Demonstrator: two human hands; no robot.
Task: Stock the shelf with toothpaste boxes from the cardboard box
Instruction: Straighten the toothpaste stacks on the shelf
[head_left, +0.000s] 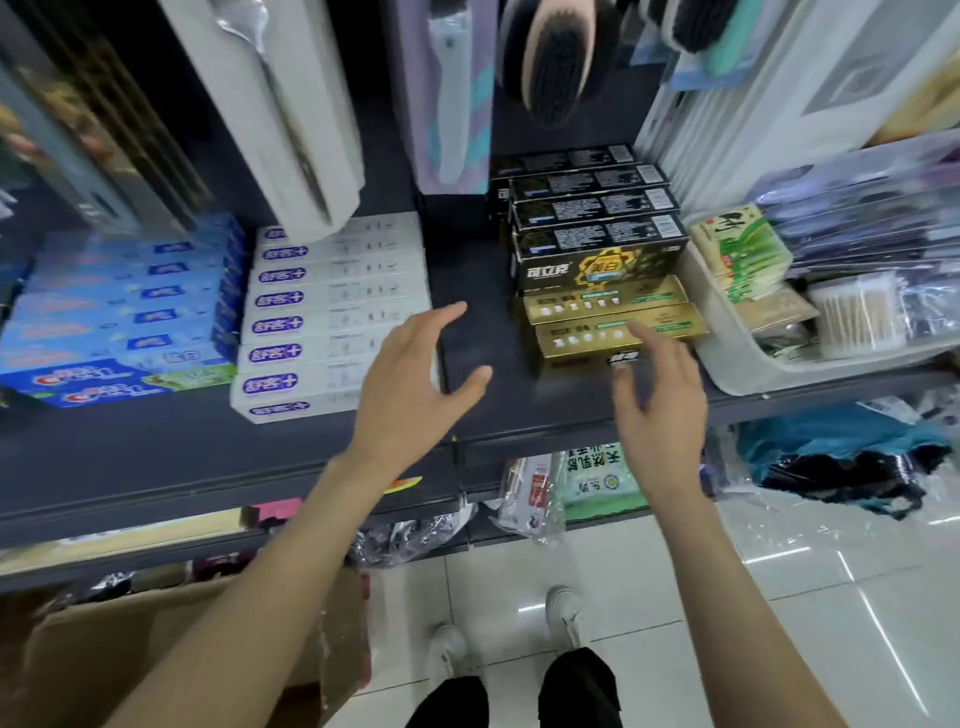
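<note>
Dark shelf (156, 457) ran across the view at waist level. Both hands were out over it, empty. Left hand (415, 374) hovered above a bare strip of shelf between two product groups, fingers spread wide, thumb out to the right, holding nothing. Right hand (660, 395) was blurred, fingers loosely parted and pointed toward the far side, its fingertips overlapping the near edge of the gold toothpaste boxes (618, 327); could not tell whether it touched them. Two gold boxes lay flat, one just behind the other. Directly beyond them stood a row of black toothpaste boxes (597, 244), packed front to back toward the far side of the shelf. Left of the bare strip lay a row of white toothpaste boxes (332, 312) with purple logos, side by side from far to near. Further left, a row of blue toothpaste boxes (124, 312). At the right end sat a clear plastic bin (737, 364) holding cotton swabs and small packets. Cardboard box (156, 649) stood open on the floor at near left, below the shelf, its contents not visible. White tiled floor (779, 597) below, with two white shoes (563, 613) near the centre.
</note>
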